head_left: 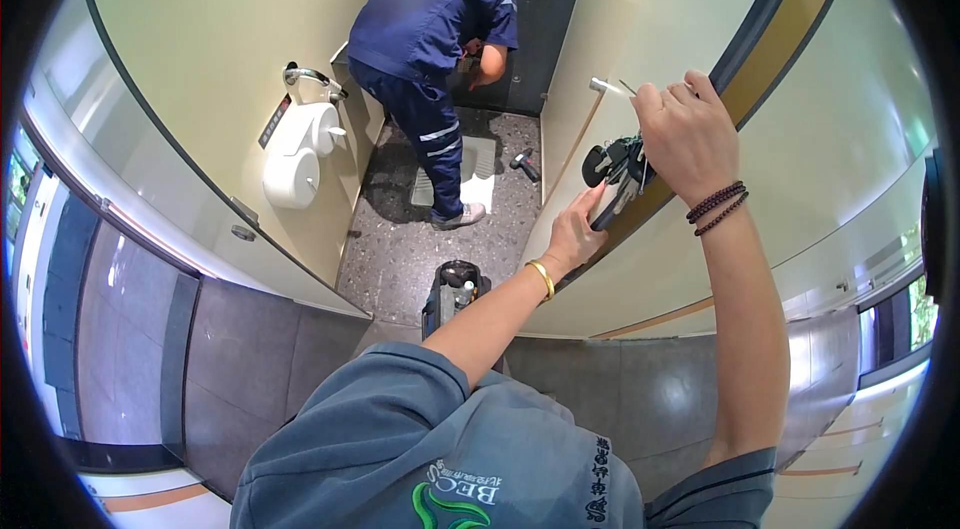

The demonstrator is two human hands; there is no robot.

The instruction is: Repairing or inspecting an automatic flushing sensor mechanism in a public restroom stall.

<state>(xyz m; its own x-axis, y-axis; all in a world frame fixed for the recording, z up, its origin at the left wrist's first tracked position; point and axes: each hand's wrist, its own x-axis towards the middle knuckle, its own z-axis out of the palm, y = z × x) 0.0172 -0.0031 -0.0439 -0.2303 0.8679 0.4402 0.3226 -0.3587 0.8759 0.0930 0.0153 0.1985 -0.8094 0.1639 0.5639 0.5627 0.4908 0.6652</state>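
My right hand is raised at the edge of the open cubicle door, its fingers closed. A bunch of keys with dark heads hangs beside its palm, and a thin metal tip sticks out past the fingertips. Just below, my left hand is closed round a dark, narrow thing near the keys. What that thing is cannot be made out, and my fingers partly cover it. A yellow bangle circles my left wrist, dark beads my right.
Inside the cubicle a co-worker in dark blue bends over a dark panel, one foot by the squat toilet. A black-handled tool lies on the floor. An open tool bag stands in front of me. White dispensers and a grab bar project from the left wall.
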